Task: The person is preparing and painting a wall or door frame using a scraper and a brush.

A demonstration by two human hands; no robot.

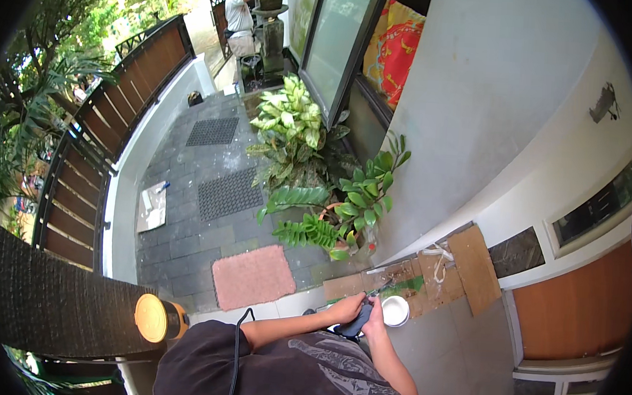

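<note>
Close to my body, both hands meet around a dark grey, soft-looking item (355,323), perhaps a cloth; its exact kind is unclear. My left hand (347,310) is closed at its upper left side. On the other side, my right hand (374,318) has its fingers closed on the same item. A thin dark tool-like shape (379,289) shows just beyond my fingers, too small to name, and whether I hold it cannot be told. Just right of my right hand is a round white tub (396,311) with white contents.
Stained cardboard (438,274) lies along the wall's foot with white scraps on it. A pink mat (254,278) is on the paving, near potted plants (363,193). At left stands a yellow-lidded container (151,318). Far off, a person (238,19) stands by a stone pillar.
</note>
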